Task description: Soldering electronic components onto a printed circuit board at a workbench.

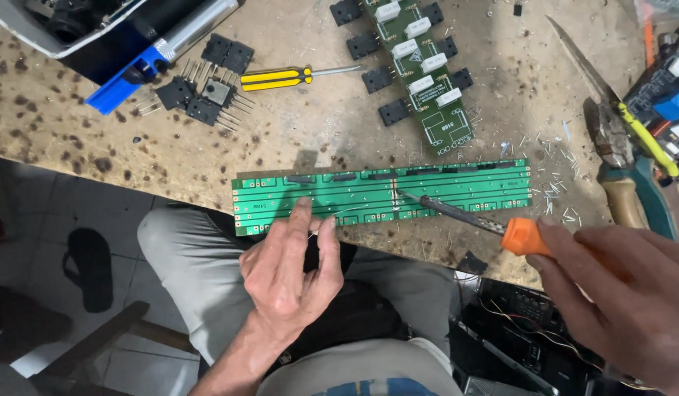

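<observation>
A long green circuit board (457, 187) lies along the near edge of a stained workbench (295, 139). My left hand (292, 268) rests its fingertips on the board's left end and pinches a thin solder wire that runs toward the middle of the board. My right hand (625, 293) grips a soldering iron with an orange collar (523, 236). The iron's dark tip touches the board near its centre.
A second green board (435, 95) with white and black parts lies further back. A yellow-and-black screwdriver (277, 78), loose black transistors (204, 92), pliers (611, 136), a blade and wire clippings lie around. A blue-ended tool sits at top left. A sandal is on the floor.
</observation>
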